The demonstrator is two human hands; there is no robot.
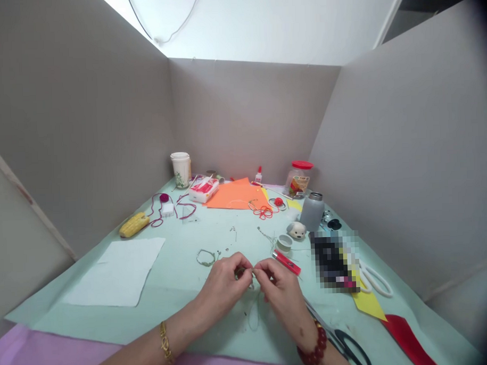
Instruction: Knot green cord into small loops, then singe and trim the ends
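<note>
Head view — left hand [227, 277], right hand [279, 285], both pinching cord [253, 272], apparently, between them

Pixelation masks a dark object [332, 262], while left hand [230, 279] and right hand [281, 285] mostly hide what seems a cord [253, 272].

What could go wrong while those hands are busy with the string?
The left hand and right hand pinch a thin string, so it might slip or tangle. The black scissors lie by the right wrist, so a careless move could bump them. The red lighter is close to the right hand and might get knocked aside.
</note>
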